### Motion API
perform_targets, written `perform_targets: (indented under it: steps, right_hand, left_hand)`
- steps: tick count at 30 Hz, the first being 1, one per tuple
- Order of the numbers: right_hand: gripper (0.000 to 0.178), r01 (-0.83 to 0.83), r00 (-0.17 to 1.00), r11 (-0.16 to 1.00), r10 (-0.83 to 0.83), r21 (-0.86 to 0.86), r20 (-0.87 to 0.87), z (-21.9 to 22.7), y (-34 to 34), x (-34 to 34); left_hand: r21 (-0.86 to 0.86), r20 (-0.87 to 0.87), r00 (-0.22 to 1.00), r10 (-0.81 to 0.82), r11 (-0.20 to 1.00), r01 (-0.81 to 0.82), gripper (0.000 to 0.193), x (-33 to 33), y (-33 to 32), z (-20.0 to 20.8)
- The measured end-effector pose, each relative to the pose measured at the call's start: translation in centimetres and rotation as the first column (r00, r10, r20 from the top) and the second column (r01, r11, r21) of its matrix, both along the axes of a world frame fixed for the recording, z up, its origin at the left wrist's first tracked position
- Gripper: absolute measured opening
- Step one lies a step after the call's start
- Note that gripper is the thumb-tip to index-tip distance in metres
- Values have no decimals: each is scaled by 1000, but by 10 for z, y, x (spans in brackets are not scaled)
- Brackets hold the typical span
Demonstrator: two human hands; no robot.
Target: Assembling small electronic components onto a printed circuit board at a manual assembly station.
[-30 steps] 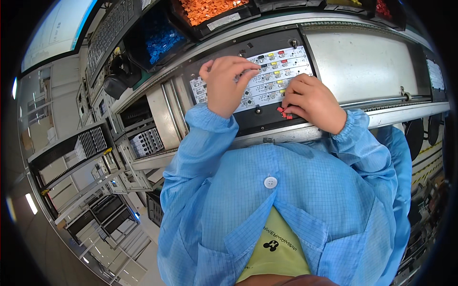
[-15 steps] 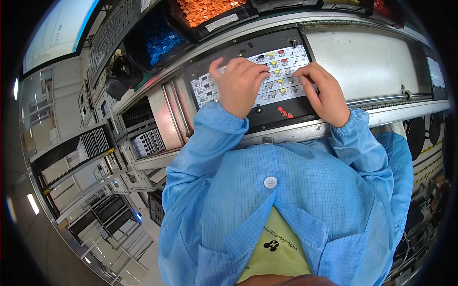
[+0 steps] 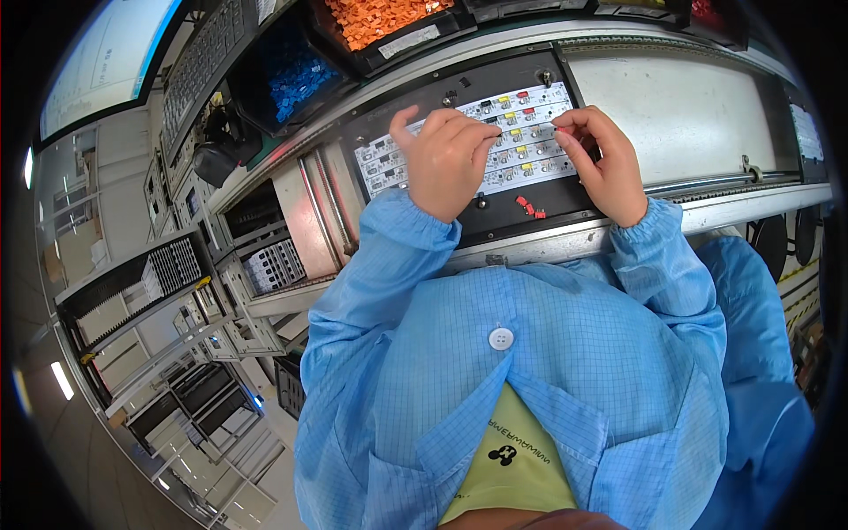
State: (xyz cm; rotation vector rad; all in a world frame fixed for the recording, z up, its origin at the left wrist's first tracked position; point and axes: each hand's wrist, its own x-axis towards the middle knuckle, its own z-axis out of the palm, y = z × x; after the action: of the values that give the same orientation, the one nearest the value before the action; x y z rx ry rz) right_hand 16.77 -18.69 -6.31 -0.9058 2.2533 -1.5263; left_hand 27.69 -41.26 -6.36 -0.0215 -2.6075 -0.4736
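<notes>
Several white circuit board strips [image 3: 554, 95] lie side by side in a black fixture tray [image 3: 521, 72]. Small black, yellow and red connectors stand in rows on them. Over the middle of the strips is my left hand [image 3: 446, 163], its fingers bent and pressed together near a row; whatever they pinch is hidden. My right hand [image 3: 609, 168] hovers at the strips' right end, thumb and index finger closed around something tiny and dark that is too small to name. A few loose red connectors [image 3: 530, 208] rest on the tray's near border.
Beyond the tray stand a bin of orange connectors [image 3: 389, 22] and a bin of blue connectors [image 3: 296, 88]. A monitor [image 3: 102, 62] and keyboard [image 3: 208, 66] are at the far left. Metal rails [image 3: 707, 187] run along the bench. Blue clothing of another person [image 3: 751, 309] shows at right.
My right hand has shifted slightly up and right, its fingertips now closer together. My left hand has barely moved. The other person's blue clothing fills more of the lower right.
</notes>
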Motion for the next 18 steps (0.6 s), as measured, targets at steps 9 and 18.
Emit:
perform_targets:
  steps: [9,18]
  right_hand:
    - [15,7,999,1000,-6,-25,53,-4,-1,-4]
    - [19,-42,997,999,41,-9,-58,7,-10,-11]
  left_hand:
    - [-112,87,995,-41,992,51,15,0,-4,7]
    - [-143,71,997,-39,989,49,27,5,2,-2]
